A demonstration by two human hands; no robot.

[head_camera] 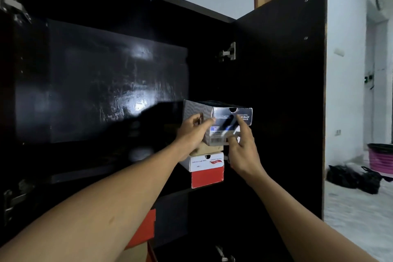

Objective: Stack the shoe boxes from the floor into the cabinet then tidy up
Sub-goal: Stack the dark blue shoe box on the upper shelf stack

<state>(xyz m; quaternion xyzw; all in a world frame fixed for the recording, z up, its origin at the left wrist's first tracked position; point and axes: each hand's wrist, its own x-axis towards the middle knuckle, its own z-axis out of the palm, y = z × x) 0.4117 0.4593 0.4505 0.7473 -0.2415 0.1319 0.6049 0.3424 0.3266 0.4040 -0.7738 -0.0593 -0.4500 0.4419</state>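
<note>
A dark grey shoe box sits at the top of a stack inside the black cabinet. My left hand grips its left front corner. My right hand presses its fingers on the box's front label at the right. Under it lies a tan box, mostly hidden, then a white and red shoe box on the shelf. An orange-red box shows on the shelf below, behind my left forearm.
The cabinet's right door stands open beside the stack, with a metal hinge. Past the door, black bags and a pink basket lie on the pale floor by a white wall.
</note>
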